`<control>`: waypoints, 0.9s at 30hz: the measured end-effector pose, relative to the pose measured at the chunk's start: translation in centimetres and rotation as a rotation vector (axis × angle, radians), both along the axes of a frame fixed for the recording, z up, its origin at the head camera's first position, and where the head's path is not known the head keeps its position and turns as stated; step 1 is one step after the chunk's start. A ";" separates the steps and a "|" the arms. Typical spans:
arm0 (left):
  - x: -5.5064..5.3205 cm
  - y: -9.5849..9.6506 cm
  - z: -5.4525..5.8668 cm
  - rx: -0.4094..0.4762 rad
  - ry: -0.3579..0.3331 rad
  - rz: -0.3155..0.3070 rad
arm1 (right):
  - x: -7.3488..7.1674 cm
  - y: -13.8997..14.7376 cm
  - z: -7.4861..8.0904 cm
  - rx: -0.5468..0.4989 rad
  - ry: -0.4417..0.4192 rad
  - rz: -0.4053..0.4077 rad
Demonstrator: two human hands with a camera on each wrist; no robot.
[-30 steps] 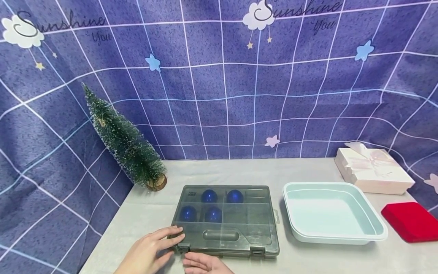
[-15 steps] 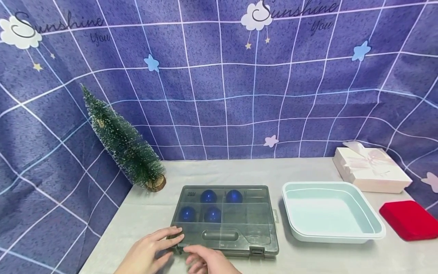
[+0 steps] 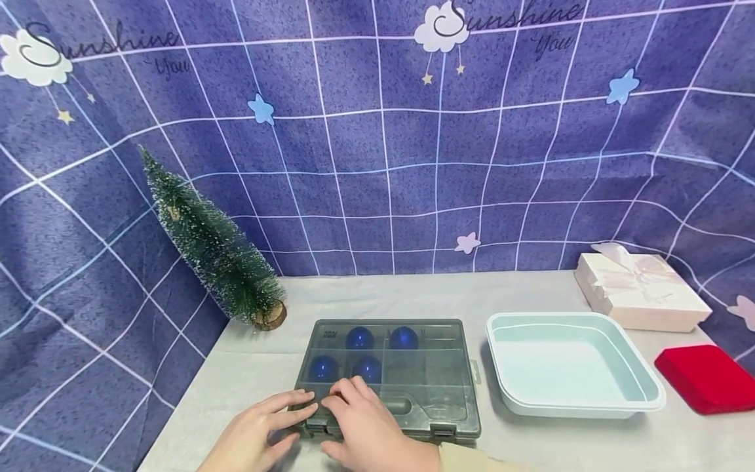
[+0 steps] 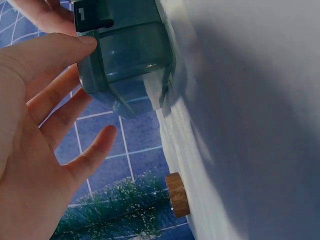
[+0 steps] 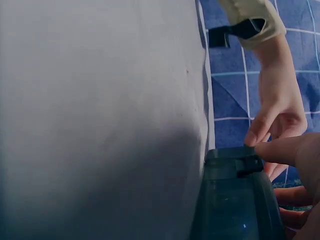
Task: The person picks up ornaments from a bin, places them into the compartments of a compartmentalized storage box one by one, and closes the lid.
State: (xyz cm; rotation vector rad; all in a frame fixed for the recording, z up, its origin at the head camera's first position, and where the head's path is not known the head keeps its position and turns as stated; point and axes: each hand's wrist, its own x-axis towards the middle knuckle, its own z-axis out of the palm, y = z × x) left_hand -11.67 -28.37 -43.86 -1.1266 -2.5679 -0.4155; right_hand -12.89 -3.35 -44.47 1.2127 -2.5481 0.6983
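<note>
A smoky grey plastic organizer case [image 3: 425, 387] lies closed on the white table, its moulded handle and latches toward me. Through the translucent lid show several shiny blue balls [image 3: 404, 339] in their compartments. My left hand [image 3: 256, 429] rests at the front left corner, fingertips on the lid and thumb low by the front. In the left wrist view its thumb tip touches the corner beside the black latch [image 4: 90, 17]. My right hand [image 3: 366, 423] lies over the front edge, fingers on the lid by the handle, thumb at the front near the left latch.
Right of the case stands a pale blue plastic tray [image 3: 575, 406]. A red velvety box [image 3: 704, 379] and a white gift box with a ribbon [image 3: 643, 288] lie farther right. A small frosted Christmas tree [image 3: 212, 242] leans at the back left, before the blue curtain [image 3: 413, 151].
My right hand has moved from in front of the left latch up onto the lid, its fingers now over part of the handle. My left hand and the case have stayed put.
</note>
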 end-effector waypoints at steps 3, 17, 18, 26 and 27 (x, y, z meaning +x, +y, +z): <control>0.0 0.0 -0.1 0.001 0.011 -0.002 | -0.2 -0.5 0.1 0.010 -0.030 -0.044; 0.0 0.1 -0.1 0.002 0.009 0.006 | -0.4 -1.1 -0.2 0.006 -0.022 -0.076; 0.0 0.1 -0.1 -0.001 0.006 0.008 | -0.4 -1.2 -0.2 0.003 -0.017 -0.078; 0.0 0.2 0.0 0.005 0.024 0.010 | -0.3 -1.4 0.0 -0.012 -0.021 -0.086; 0.0 0.2 0.0 0.007 0.028 0.009 | -0.3 -1.4 0.0 -0.010 -0.023 -0.086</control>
